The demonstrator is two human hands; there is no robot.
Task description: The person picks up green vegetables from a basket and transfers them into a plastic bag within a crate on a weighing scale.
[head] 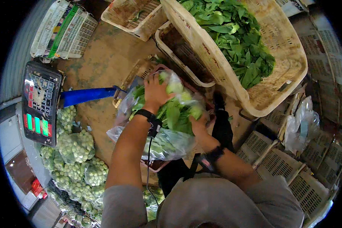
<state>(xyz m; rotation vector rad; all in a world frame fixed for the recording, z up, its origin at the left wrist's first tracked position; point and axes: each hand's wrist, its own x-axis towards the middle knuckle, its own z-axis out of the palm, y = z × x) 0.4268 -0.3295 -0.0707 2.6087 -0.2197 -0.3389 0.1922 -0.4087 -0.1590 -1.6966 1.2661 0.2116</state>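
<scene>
A clear plastic bag (171,141) full of leafy green vegetables (172,114) lies in front of me, with pale stem ends toward its far side. Beneath it shows the rim of a pink plastic crate (156,168). My left hand (155,92) rests on top of the greens at the far left, palm down and fingers spread. At the right side of the bag, my right hand (199,124) touches the greens; blur and leaves hide its fingers. Each wrist wears a black strap.
A scale display (40,104) on a blue post (88,96) stands at left, above bagged round green vegetables (75,146). A large tilted crate (216,61) holds loose greens (230,37) at upper right. White crates (69,31) stand upper left; more crates (276,162) line the right.
</scene>
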